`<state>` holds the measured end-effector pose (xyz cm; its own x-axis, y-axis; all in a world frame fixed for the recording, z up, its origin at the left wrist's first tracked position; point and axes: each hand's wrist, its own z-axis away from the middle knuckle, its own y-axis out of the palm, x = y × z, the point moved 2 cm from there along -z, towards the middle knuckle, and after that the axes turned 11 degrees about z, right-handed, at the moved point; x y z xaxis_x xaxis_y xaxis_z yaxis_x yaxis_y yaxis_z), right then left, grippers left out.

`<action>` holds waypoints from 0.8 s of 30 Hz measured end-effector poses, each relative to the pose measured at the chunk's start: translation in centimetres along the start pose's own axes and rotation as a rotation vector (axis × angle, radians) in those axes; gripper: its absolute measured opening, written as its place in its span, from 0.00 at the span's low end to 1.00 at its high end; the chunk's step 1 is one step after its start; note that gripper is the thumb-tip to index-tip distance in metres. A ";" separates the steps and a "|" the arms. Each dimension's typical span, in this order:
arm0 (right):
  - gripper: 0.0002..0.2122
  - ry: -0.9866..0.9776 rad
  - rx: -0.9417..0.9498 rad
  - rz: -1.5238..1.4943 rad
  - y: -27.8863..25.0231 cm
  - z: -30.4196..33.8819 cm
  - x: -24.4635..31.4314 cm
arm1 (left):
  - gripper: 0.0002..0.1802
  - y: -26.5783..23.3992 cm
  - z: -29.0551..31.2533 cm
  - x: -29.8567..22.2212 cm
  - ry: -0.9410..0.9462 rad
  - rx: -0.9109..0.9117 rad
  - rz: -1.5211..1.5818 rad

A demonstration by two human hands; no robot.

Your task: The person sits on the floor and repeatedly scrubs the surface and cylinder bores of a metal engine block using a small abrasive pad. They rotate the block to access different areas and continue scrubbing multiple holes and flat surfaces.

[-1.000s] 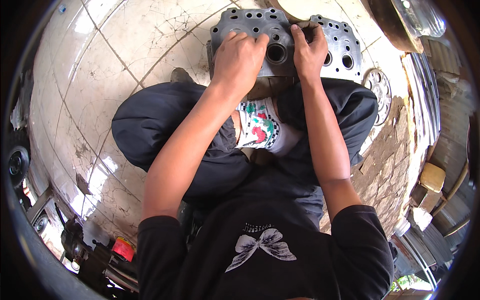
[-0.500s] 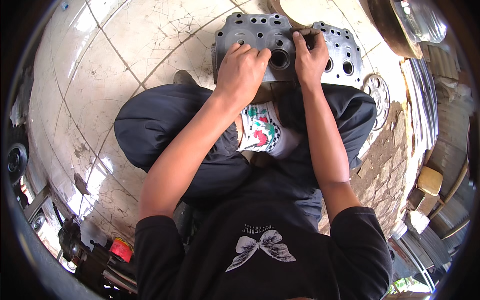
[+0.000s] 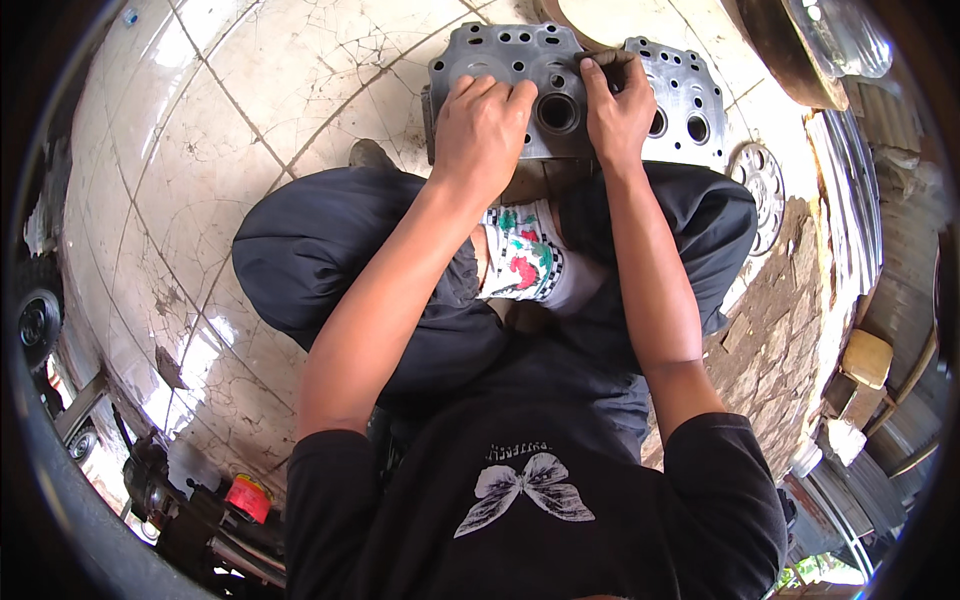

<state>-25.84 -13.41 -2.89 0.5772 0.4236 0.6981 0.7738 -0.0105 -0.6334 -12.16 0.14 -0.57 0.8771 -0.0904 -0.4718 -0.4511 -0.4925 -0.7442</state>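
Observation:
Two grey metal cylinder heads, a left one (image 3: 510, 60) and a right one (image 3: 695, 90), lie side by side on the floor beyond my crossed legs. Round ports and small bolt holes pierce their flat faces. My left hand (image 3: 483, 125) is closed in a fist over the left head, beside its large port; whatever its fingers grip is hidden beneath it. At the gap between the heads, my right hand (image 3: 618, 105) is closed, thumb against curled, dark-stained fingers. Something dark shows at those fingertips, too unclear to name.
Cracked pale tiles (image 3: 330, 60) cover the floor. A round metal plate with holes (image 3: 758, 198) lies right of my knee, near rough ground (image 3: 770, 310). A large round pan-like object (image 3: 790, 60) stands far right. A red tin (image 3: 248, 497) sits at lower left.
My left hand has shifted slightly away from me over the left cylinder head, and its elbow has come inward. The right hand stays at nearly the same spot.

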 end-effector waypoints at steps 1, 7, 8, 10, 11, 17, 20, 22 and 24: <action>0.12 0.002 0.004 0.007 -0.2 -0.1 0.5 | 0.04 -0.2 0.1 -0.1 0.025 0.030 0.026; 0.11 0.004 0.025 -0.002 -0.4 0.3 1.1 | 0.14 -2.9 1.3 1.2 0.001 0.116 0.288; 0.11 0.013 0.035 0.002 -0.4 0.2 1.2 | 0.12 -3.7 1.3 1.8 -0.015 0.082 0.213; 0.12 0.031 0.054 -0.037 -0.5 0.3 1.4 | 0.10 -5.1 1.4 2.3 -0.323 -0.031 0.310; 0.12 0.019 0.054 -0.013 -0.4 0.3 1.3 | 0.09 -5.4 1.7 2.6 -0.481 -0.087 0.360; 0.14 0.009 0.085 0.064 0.1 0.0 1.0 | 0.09 -5.4 -0.1 2.9 -0.506 -0.085 0.474; 0.15 -0.018 0.076 0.034 0.3 0.1 0.9 | 0.10 -4.6 0.4 2.5 -0.479 0.058 0.365; 0.14 -0.004 0.097 0.025 0.1 0.0 1.1 | 0.09 -4.3 0.7 2.7 -0.419 0.175 0.303; 0.14 0.011 0.111 -0.003 0.0 0.2 1.6 | 0.09 -3.8 1.0 2.8 -0.382 0.200 0.283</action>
<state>-25.01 -12.52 -1.84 0.5782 0.4139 0.7031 0.7421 0.0913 -0.6640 -8.17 2.63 0.51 0.6099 0.1442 -0.7792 -0.7178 -0.3161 -0.6204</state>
